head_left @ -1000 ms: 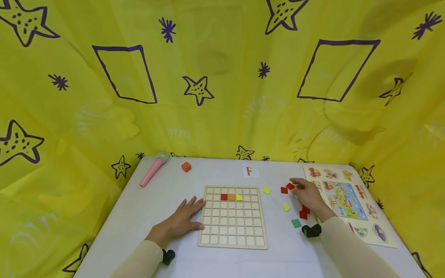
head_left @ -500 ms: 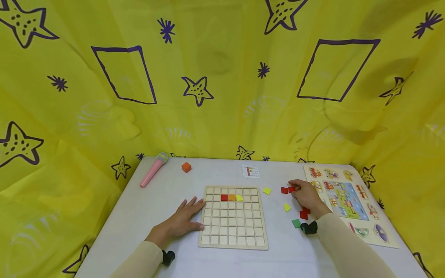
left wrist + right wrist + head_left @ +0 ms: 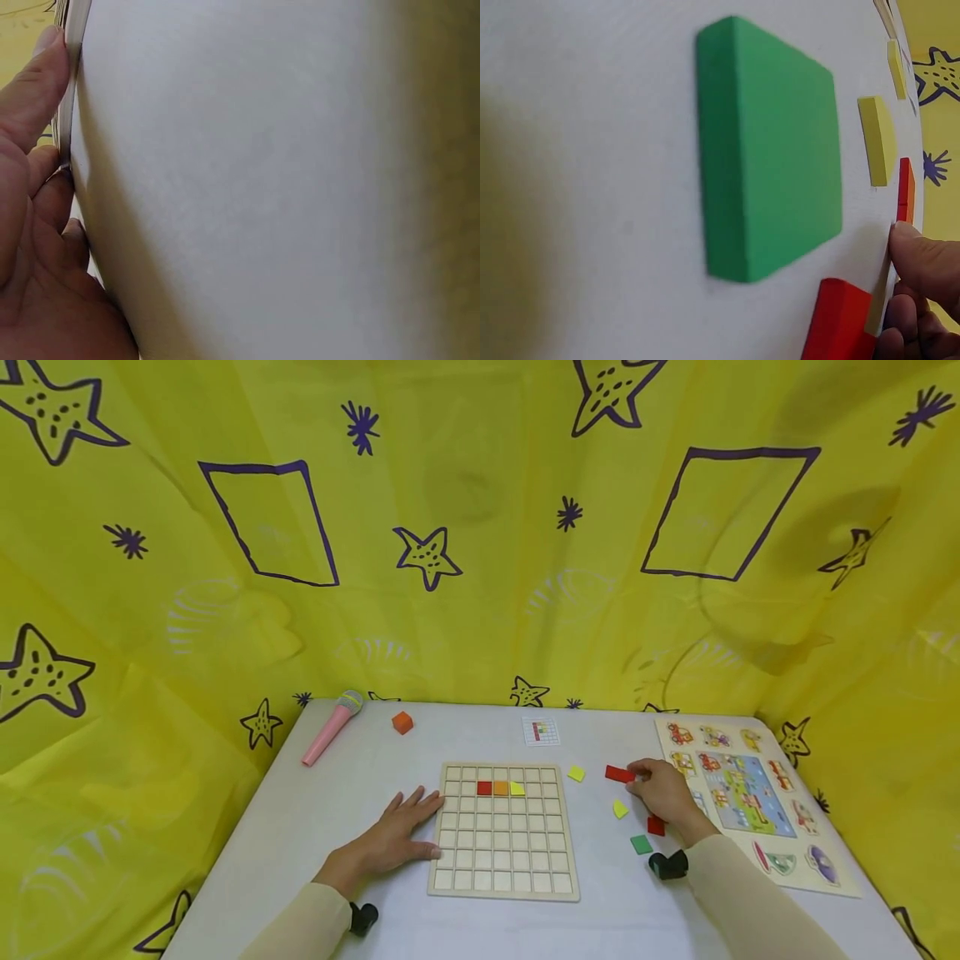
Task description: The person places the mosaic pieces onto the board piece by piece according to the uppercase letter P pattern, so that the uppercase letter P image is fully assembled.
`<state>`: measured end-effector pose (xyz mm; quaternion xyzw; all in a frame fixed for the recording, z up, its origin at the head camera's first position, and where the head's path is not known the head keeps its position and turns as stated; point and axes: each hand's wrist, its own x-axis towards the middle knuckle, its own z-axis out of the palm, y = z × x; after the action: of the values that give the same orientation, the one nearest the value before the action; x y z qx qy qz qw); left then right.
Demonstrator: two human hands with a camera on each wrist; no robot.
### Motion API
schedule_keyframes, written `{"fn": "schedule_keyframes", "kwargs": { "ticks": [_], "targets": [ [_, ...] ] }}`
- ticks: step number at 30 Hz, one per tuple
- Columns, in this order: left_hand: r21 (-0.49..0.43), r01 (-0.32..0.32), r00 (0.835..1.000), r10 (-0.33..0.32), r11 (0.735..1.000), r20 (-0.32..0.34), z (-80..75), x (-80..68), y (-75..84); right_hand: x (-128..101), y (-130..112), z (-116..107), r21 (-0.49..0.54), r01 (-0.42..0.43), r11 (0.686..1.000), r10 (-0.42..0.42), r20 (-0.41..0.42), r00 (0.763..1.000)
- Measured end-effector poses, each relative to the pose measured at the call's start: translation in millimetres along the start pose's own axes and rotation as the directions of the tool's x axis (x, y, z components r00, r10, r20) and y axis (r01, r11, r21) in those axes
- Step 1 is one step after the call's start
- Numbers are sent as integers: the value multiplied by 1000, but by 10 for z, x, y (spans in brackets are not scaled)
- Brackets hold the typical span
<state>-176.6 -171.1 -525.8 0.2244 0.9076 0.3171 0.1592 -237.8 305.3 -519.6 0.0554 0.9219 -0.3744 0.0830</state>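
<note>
My left hand (image 3: 386, 837) lies with fingers spread on the table, thumb and fingertips against the left edge of the wooden grid board (image 3: 504, 891). Set in that board are a red square tile (image 3: 484, 788), an orange tile (image 3: 501, 787) and a yellow tile (image 3: 517, 788). To the right, my right hand (image 3: 663, 793) pinches the right end of two red tiles (image 3: 617, 773) standing side by side as a strip. Another red tile (image 3: 656, 826) lies below this hand, near a green tile (image 3: 787, 157). Two yellow tiles lie nearby, one square (image 3: 576, 773), one with a rounded side (image 3: 620, 810).
A small printed grid card (image 3: 541, 732) lies behind the board. At back left are a pink toy microphone (image 3: 332, 729) and an orange cube (image 3: 402, 722). A picture puzzle board (image 3: 813, 883) covers the table's right side. Yellow patterned cloth (image 3: 480, 635) surrounds the table.
The right hand has shifted slightly toward me and turned its tilted red tile flush with the one beside it, so both form a straight strip. The left hand has stayed still.
</note>
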Motion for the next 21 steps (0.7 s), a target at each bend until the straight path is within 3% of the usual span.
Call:
{"fn": "schedule_keyframes", "kwargs": {
  "ticks": [21],
  "targets": [
    [8, -4, 1000, 4, 1000, -4, 25, 13, -44, 25, 72, 10, -93, 70, 993, -70, 4, 998]
  ]
}}
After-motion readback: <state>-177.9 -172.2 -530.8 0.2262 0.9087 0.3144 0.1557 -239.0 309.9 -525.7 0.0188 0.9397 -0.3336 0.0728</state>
